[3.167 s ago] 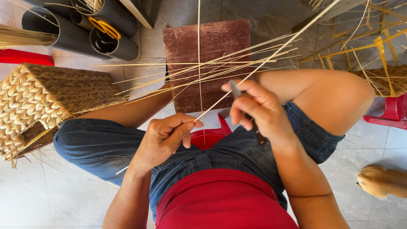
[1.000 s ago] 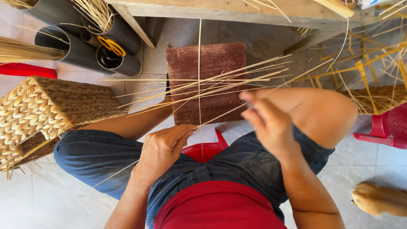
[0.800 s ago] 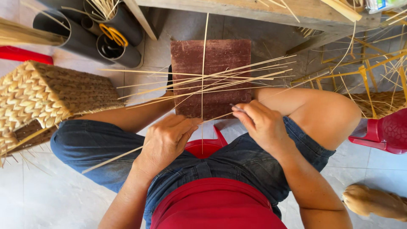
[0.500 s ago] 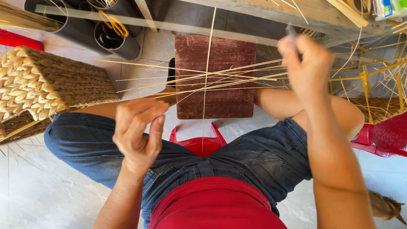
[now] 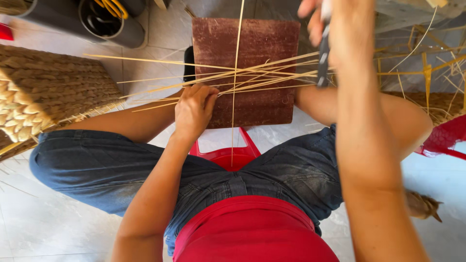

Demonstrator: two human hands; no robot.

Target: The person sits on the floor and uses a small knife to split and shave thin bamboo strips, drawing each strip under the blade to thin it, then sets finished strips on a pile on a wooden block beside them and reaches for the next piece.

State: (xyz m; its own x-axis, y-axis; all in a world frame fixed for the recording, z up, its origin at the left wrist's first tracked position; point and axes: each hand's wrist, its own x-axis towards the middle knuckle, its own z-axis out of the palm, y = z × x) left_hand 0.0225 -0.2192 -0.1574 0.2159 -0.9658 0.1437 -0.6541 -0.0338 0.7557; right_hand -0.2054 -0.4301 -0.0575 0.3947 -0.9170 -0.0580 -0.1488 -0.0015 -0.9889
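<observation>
Left hand [image 5: 194, 109] pinches a fan of thin cane strips [image 5: 252, 80] across the knees, above a brown block [image 5: 247, 43]; right hand [image 5: 340, 24], raised, grasps a dark tool [image 5: 323, 58]. Strips look light, springy, brittle: best held near their crossing.

The right hand [image 5: 340, 24] is blurred and cut off by the top edge, above the brown mat [image 5: 245, 68]; the dark tool [image 5: 323, 58] it grips may be a knife. Left of the mat, the woven basket [image 5: 43, 97] runs off-frame.
</observation>
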